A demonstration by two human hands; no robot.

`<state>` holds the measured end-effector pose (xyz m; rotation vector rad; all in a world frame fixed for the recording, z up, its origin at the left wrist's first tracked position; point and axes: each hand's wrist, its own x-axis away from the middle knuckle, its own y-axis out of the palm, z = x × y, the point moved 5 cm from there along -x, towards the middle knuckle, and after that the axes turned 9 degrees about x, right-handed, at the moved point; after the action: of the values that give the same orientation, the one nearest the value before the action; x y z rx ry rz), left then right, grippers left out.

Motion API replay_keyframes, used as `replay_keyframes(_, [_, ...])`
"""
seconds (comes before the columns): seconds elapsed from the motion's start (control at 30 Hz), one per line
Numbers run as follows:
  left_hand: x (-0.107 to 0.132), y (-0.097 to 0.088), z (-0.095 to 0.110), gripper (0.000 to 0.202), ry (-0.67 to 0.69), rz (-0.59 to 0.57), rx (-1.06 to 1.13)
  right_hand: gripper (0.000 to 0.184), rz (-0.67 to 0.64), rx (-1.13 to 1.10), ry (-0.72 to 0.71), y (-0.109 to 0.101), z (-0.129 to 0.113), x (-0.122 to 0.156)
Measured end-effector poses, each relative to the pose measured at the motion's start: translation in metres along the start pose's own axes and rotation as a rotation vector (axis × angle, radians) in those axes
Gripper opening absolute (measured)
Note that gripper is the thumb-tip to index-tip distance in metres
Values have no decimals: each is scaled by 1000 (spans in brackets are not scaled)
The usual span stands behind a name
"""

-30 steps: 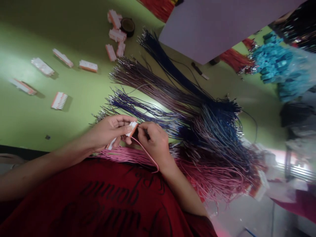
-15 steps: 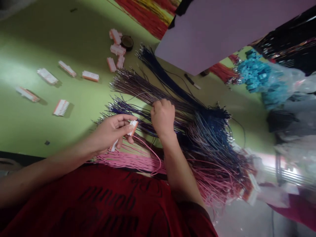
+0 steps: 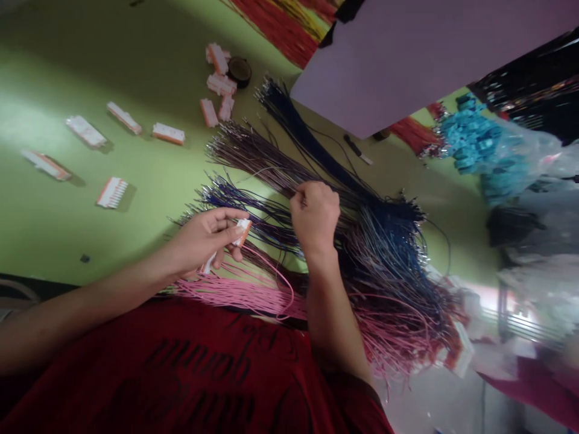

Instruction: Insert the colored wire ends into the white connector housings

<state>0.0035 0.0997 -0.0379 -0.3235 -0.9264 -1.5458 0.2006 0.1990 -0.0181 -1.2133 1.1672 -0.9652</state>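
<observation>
My left hand [image 3: 203,238] pinches a small white and orange connector [image 3: 241,232], from which a pink wire [image 3: 275,283] loops down toward my red shirt. My right hand [image 3: 315,215] is closed in a fist over the fan of brown-grey wires [image 3: 262,161], fingers curled down into them; what it pinches is hidden. Purple-blue wires [image 3: 235,199] lie between the two hands. A bundle of pink wires [image 3: 226,292] lies along the table's near edge, under my forearms.
Several white and orange connectors [image 3: 113,191] lie scattered on the green table [image 3: 67,229] at the left and back. A dark tape roll [image 3: 239,69], a grey board [image 3: 407,54], red wires [image 3: 275,27] and a bag of blue parts [image 3: 479,141] sit behind and right.
My right hand left the connector, moved up and right to the brown-grey wires and closed over them. My left hand stayed put with the connector and its pink wire.
</observation>
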Motion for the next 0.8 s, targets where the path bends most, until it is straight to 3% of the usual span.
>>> replay_keyframes(0.1, [1,0,2,29,-11,10,-4,19,-71,-79,71,-15,13,6])
replay_keyframes(0.2, [2,1,4,27,-16,24,-5,13,-177,-18,133,-41,30,16])
replay_keyframes(0.3, [1,1,3,27,-13,11,-26,12,20,-130,142,-82,27,28])
replay_keyframes(0.37, [0,2,1,29,-1,3,-31,13,117,-343,-2,-99,4,39])
replay_keyframes(0.43, [0,2,-1,31,0,27,-8,17,55,-577,-213,-98,-31,51])
replay_keyframes(0.47, [0,1,-2,31,-3,48,11,17,-46,-688,-296,-90,-48,56])
replay_keyframes(0.53, [2,1,-1,31,-7,78,35,15,-217,-847,-283,-67,-65,64])
replay_keyframes(0.6, [3,2,1,30,1,64,20,10,-262,-867,-80,-45,-57,66])
replay_keyframes(0.67, [2,2,3,29,9,33,-10,8,-207,-790,112,-33,-37,66])
replay_keyframes(0.73, [1,2,5,28,21,18,-18,9,-158,-713,149,-35,-21,66])
replay_keyframes(0.8, [0,1,5,27,38,14,-7,10,-118,-663,95,-46,-14,69])
